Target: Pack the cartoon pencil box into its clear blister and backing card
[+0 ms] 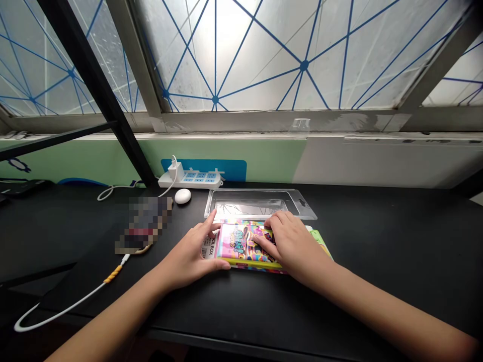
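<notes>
A colourful pencil box (232, 244) with a pink cartoon lid and a yellow-green edge lies flat on the black desk. Its left end is spanned by my left hand (196, 249), thumb at the near edge, another finger at the far side, index finger stretched away. My right hand (294, 241) rests over the right part, thumb on the lid and fingers bent over the far edge. A printed card (210, 244) with a barcode and the letters "CIL BOX" shows beneath the left end. Something green (320, 240) sticks out past my right hand, mostly hidden.
Behind the box lies a clear plastic tray (256, 193). A round white object (183, 196) and a power strip (199, 179) with a plugged-in charger stand near the wall. On the left are a blurred-out phone (145, 226), its white cable (83, 301) and a black frame post (101, 95).
</notes>
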Action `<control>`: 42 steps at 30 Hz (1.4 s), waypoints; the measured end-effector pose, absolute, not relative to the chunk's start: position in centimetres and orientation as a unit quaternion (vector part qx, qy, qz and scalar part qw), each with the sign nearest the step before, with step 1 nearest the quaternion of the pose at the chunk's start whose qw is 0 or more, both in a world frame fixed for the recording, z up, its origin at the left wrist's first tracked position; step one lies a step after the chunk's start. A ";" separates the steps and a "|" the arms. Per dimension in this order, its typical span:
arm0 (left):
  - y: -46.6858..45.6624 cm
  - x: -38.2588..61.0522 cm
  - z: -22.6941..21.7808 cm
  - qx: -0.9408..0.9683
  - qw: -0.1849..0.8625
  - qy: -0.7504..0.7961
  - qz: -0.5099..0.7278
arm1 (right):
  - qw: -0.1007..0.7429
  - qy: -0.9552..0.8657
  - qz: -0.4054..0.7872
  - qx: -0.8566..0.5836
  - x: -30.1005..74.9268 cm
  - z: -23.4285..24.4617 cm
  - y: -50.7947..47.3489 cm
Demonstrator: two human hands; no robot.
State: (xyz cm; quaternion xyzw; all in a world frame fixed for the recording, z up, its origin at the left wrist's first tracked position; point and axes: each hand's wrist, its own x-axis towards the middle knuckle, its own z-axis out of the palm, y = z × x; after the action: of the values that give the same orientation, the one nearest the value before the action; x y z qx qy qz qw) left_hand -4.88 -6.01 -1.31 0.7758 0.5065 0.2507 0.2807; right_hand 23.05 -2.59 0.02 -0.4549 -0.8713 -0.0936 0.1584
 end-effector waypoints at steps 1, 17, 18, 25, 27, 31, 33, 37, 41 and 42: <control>-6.0 -4.8 -1.3 0.778 0.279 0.504 0.251 | 0.163 -0.871 -0.094 -0.454 23.1 0.0 -2.5; -5.6 -5.5 -0.3 0.783 0.314 0.465 0.269 | 0.276 -0.903 -0.193 -0.266 23.2 3.4 -9.0; -5.7 -5.5 -0.2 0.785 0.312 0.470 0.258 | 0.249 -0.919 -0.163 -0.260 23.5 3.7 -9.9; -6.3 -5.0 0.5 0.774 0.297 0.524 0.196 | 0.173 -0.934 0.060 -0.305 32.2 2.5 -8.9; -6.2 -5.0 0.6 0.772 0.297 0.528 0.194 | 0.188 -0.899 0.100 -0.383 35.4 0.9 -7.4; -6.1 -5.1 0.4 0.776 0.291 0.521 0.205 | 0.191 -0.844 0.178 -0.468 38.8 -2.0 -5.8; -6.0 -5.2 0.3 0.771 0.305 0.515 0.217 | 0.207 -0.832 0.210 -0.471 38.9 -2.5 -5.8; -6.0 -5.4 0.3 0.736 0.362 0.510 0.261 | 0.267 -0.810 0.259 -0.452 38.1 -2.3 -5.8; -6.3 -5.6 0.0 0.717 0.403 0.494 0.280 | 0.301 -0.773 0.289 -0.478 37.4 -2.1 -5.4; -6.4 -5.7 -0.2 0.722 0.402 0.488 0.281 | 0.303 -0.765 0.291 -0.487 37.3 -2.1 -5.2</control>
State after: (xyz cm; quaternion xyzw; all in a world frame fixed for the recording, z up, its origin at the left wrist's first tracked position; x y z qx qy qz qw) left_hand -5.66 -6.35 -0.21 0.7222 0.4875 0.2815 0.4020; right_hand 37.35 -5.24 -2.08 -0.4870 -0.7654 0.2913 0.3034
